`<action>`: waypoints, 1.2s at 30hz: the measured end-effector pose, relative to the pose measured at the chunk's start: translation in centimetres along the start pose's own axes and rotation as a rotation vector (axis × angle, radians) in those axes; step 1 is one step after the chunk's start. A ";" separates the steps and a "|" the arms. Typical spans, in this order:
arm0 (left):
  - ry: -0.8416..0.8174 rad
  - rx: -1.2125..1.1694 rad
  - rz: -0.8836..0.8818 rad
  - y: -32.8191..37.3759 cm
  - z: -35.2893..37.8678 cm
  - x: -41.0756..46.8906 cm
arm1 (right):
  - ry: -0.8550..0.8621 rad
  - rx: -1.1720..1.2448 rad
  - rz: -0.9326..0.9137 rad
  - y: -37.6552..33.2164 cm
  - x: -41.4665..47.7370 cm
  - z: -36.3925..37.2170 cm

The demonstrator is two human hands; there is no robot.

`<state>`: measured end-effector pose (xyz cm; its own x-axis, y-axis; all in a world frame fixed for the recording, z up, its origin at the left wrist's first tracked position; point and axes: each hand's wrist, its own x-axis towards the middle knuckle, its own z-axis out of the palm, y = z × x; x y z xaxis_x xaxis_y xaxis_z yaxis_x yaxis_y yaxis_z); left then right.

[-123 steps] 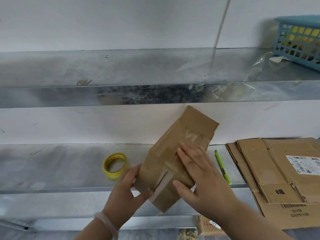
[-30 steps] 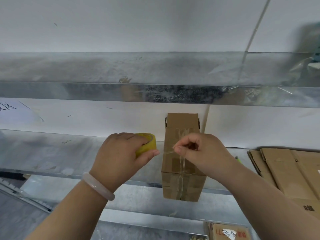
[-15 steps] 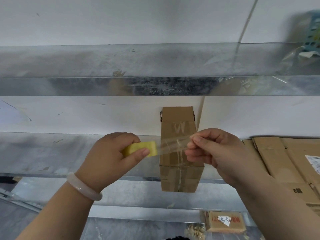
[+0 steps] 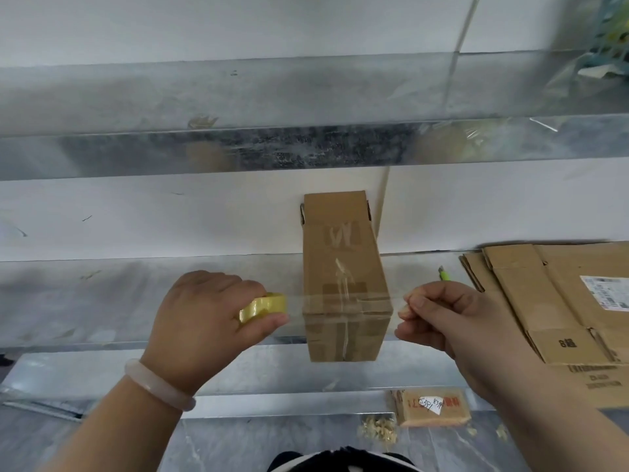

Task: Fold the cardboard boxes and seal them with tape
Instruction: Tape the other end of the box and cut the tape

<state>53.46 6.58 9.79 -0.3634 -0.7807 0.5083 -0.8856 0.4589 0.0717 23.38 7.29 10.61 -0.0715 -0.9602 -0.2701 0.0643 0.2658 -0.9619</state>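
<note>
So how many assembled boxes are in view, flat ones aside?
2. The tall box stands on the shelf, centre; a small labelled box lies below, lower right. The flat cardboard stack may hide others.

I recorded 1 blue basket [image 4: 612, 32] at the right end of the upper shelf [image 4: 204, 97] and 1 green pen [image 4: 444, 274] on the lower shelf [image 4: 85, 301]. Below, a labelled brown packet [image 4: 432, 407] lay beside scattered crumbs [image 4: 377, 432].

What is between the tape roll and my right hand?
In the head view, a strip of clear tape spans from the tape roll in the left hand to the pinching right hand, crossing over the cardboard box.
</note>
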 end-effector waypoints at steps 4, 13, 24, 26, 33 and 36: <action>-0.022 0.034 0.037 0.2 1.0 -0.5 | 0.044 0.006 0.035 1.2 0.4 -0.2; -0.081 0.087 0.029 -0.2 3.7 -0.1 | 0.119 -0.021 0.062 3.3 1.9 0.4; -0.112 0.085 0.024 -0.4 5.7 0.4 | 0.084 0.279 0.223 5.0 3.5 0.4; -0.118 0.075 0.022 -0.4 5.8 0.4 | 0.050 0.314 0.259 5.5 3.8 0.4; -0.156 0.036 -0.003 -0.4 6.0 0.6 | -0.114 0.497 0.485 6.1 5.0 0.9; -0.174 0.009 -0.014 -0.5 6.2 0.5 | -0.124 0.532 0.475 6.8 5.1 1.2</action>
<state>51.92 3.32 4.70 -0.3947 -0.8491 0.3510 -0.8932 0.4442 0.0702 24.63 4.06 2.73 0.1959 -0.7625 -0.6167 0.5384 0.6092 -0.5822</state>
